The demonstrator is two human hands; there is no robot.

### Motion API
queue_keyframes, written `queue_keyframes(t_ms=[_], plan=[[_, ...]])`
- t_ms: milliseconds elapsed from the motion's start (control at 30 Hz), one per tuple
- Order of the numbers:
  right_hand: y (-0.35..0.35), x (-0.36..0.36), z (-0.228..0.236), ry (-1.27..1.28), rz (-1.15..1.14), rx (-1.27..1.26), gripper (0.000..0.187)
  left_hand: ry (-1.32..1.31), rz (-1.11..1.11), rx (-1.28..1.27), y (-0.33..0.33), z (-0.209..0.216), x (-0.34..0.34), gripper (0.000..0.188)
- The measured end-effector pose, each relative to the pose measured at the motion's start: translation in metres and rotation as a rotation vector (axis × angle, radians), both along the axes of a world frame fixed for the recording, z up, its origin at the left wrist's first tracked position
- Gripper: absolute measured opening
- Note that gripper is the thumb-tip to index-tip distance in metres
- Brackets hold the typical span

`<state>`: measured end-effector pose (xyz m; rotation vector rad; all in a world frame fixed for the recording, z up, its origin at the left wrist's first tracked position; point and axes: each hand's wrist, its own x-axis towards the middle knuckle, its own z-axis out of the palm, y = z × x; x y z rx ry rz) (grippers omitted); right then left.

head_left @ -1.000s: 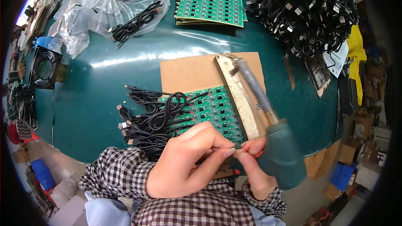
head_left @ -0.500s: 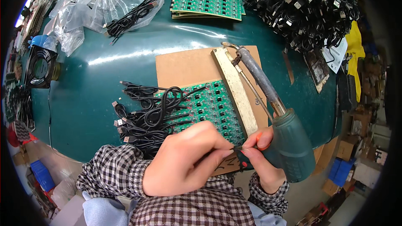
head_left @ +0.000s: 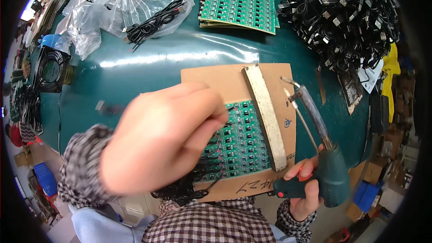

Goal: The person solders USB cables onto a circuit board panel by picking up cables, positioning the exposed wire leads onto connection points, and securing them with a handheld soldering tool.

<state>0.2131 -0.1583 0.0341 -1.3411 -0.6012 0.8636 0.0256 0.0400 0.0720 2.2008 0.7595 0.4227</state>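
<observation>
My left hand (head_left: 166, 139), blurred by motion, hangs over the left edge of a green circuit board panel (head_left: 245, 139), thumb and fingers pinched. A black USB cable seems to be in the pinch; its blurred plug (head_left: 107, 107) trails out on the left. The hand hides part of the board and the cables beneath. My right hand (head_left: 306, 189) is closed round the handle of a green soldering gun (head_left: 333, 175) with an orange trigger. Its metal tip points up and away, right of the board. Several black cables (head_left: 180, 189) lie at the board's lower left.
Under the panel lies a cardboard sheet (head_left: 202, 76); a pale, worn bar (head_left: 265, 117) rests along the panel's right side. Farther back are stacked panels (head_left: 238, 4), a heap of USB cables (head_left: 346, 22) and a clear plastic bag (head_left: 108, 0). A black fan (head_left: 51, 69) stands left.
My hands have parted. The left has moved left and up to the board's edge; the right has shifted down and right and now grips the soldering gun. The whole view has shifted slightly.
</observation>
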Motion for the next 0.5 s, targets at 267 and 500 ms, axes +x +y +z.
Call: queue_keyframes(t_ms=[267, 500], plan=[[-0.028, 0.017, -0.020, -0.082, 0.021, -0.017, 0.075, 0.075, -0.068, -0.159, 0.015, -0.062, 0.030, 0.009], [-0.036, 0.015, -0.017, -0.002, 0.032, -0.168, 0.080, 0.057, -0.027, -0.221, 0.015, -0.066, 0.033, 0.013]])
